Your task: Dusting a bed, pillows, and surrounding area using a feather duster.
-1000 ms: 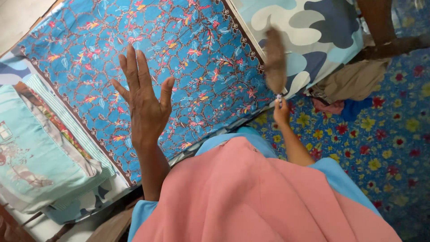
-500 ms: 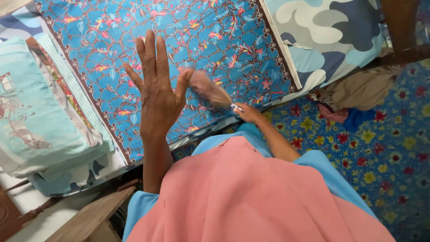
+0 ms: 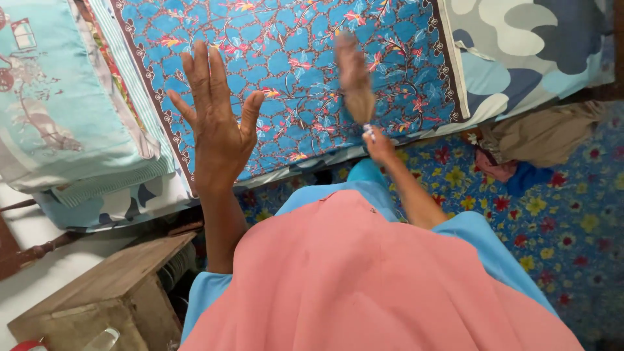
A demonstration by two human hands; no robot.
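Clamped around the handle of a small brown brush (image 3: 354, 81), the right hand (image 3: 379, 144) sits at the near edge of the blue floral cloth (image 3: 305, 84), arm reaching forward from the body. Left hand (image 3: 218, 127) lies flat on that cloth, palm down, fingers spread and holding nothing. Blurred, the brush lies over the cloth, long axis pointing away from the person, bristles at the far end.

Folded pillows (image 3: 58, 110) left of cloth (image 3: 292, 71)
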